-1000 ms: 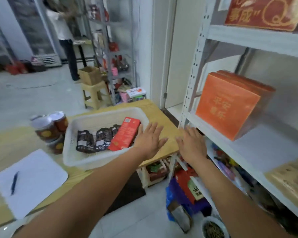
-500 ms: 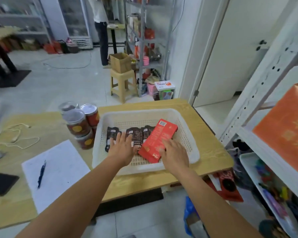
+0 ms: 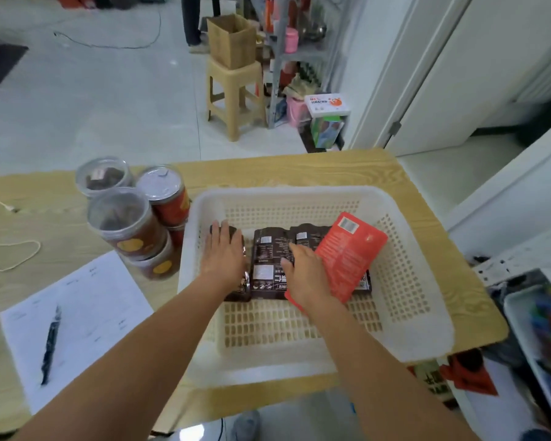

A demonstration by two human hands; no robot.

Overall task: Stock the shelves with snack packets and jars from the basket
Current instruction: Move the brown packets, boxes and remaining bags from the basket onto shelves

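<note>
A white plastic basket (image 3: 420,329) sits on the wooden table (image 3: 299,168). Three dark brown snack packets lie side by side in it, and a red box (image 3: 350,253) leans across the right one. My left hand (image 3: 223,257) covers the leftmost dark packet (image 3: 237,292), its fingers reaching over the far end. My right hand (image 3: 306,276) rests where the middle dark packet (image 3: 264,262) meets the red box. Its fingers are curled, and what they grip is hidden. Several clear-lidded jars (image 3: 124,224) are stacked just left of the basket.
A sheet of paper (image 3: 86,313) with a pen (image 3: 50,342) lies at the front left, and a cord (image 3: 10,253) at the far left. White shelving (image 3: 522,259) with a bin stands to the right. Beyond the table are a stool (image 3: 236,90) carrying a cardboard box, a metal rack and a standing person.
My view swung from the shelf down to the basket. Both hands went into the basket. The left one shifted onto the leftmost dark packet, and the right one settled at the red box's edge.
</note>
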